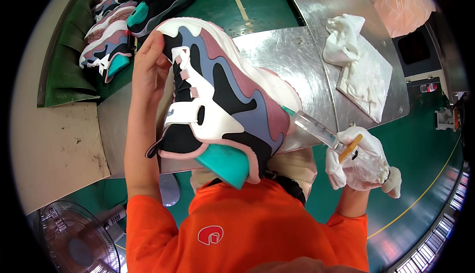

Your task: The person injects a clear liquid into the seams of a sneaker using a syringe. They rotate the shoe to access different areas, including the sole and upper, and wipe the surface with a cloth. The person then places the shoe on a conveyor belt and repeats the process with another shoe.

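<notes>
A chunky sneaker (247,109) in white, pink, blue-grey and black fills the middle of the view, tilted with its thick white sole along the upper right. Out of its collar shows a teal block (226,165). Bare, my left hand (152,67) grips the shoe at the toe end. My right hand (358,159), in a white glove, is closed around a tool with a clear, flat-sided handle (316,128). The tool's thin greenish tip meets the shoe's edge near the heel; whether it touches, I cannot tell. A yellowish-brown strip (351,148) also shows at this hand.
Under the shoe is a metal tabletop (282,50). A crumpled white cloth (344,40) lies on a pale board (368,82) at the right. Several similar shoes (111,45) sit in a green-lined rack at upper left. A fan (79,238) stands at lower left.
</notes>
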